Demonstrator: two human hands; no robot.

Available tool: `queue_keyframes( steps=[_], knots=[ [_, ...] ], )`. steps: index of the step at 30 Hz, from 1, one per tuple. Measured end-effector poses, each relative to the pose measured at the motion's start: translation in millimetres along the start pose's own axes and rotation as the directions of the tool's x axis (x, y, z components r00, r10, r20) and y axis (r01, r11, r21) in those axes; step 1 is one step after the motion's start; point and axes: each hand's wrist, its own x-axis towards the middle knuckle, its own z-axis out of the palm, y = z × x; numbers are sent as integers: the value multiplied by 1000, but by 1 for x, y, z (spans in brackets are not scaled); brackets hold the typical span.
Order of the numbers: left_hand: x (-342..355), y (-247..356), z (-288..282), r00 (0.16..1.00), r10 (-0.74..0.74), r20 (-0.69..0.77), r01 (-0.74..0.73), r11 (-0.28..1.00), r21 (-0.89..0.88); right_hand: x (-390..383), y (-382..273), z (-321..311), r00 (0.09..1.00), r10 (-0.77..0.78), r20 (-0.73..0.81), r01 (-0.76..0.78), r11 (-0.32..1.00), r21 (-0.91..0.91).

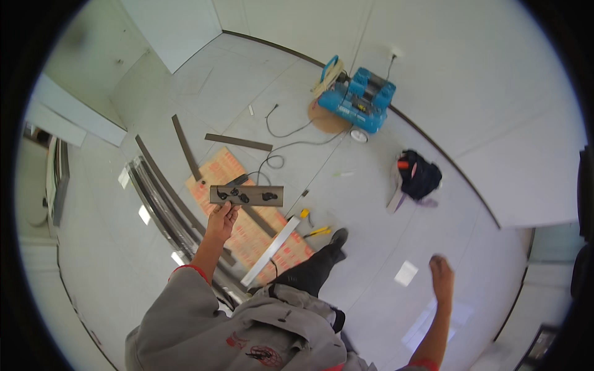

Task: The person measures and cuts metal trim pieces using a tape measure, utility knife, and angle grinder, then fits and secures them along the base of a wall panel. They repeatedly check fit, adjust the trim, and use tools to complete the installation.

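My left hand [223, 221] grips the lower edge of a short brown trim strip [253, 196], held up in front of me. Several glossy black blobs, like adhesive, sit on the strip's face. Out to the right, my right hand [442, 276] hangs over the floor, away from the strip. Its fingers look bent but are too blurred to read, and nothing is visible in them. Below the strip lies a flattened cardboard sheet [229, 162] with orange print. A silver metal bar [270, 251] and another brown strip [258, 221] rest across it.
A blue air compressor [356, 102] stands by the far wall, its black cable [297, 146] trailing over the floor. A yellow-handled tool [318, 232] lies near my shoe [338, 238]. Plastic-wrapped long strips [162, 207] lie on the left, a dark bag [419, 175] on the right.
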Motion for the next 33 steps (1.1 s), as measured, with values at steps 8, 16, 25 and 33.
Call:
queue_keyframes(
  steps=[8,16,25,33],
  knots=[
    [35,-64,118,969,105,-224,-147,973,-178,15,333,51,673,-261,692,505,846,-172],
    [7,-94,170,838,279,-468,-418,880,-224,321,245,41,564,256,785,-12,953,-302],
    [-56,-201,130,583,200,-787,-675,659,-333,601,19,100,374,-167,912,550,832,-73],
    [-107,-315,74,310,14,-951,-794,554,-251,529,-227,312,207,56,977,642,745,-179]
  ],
)
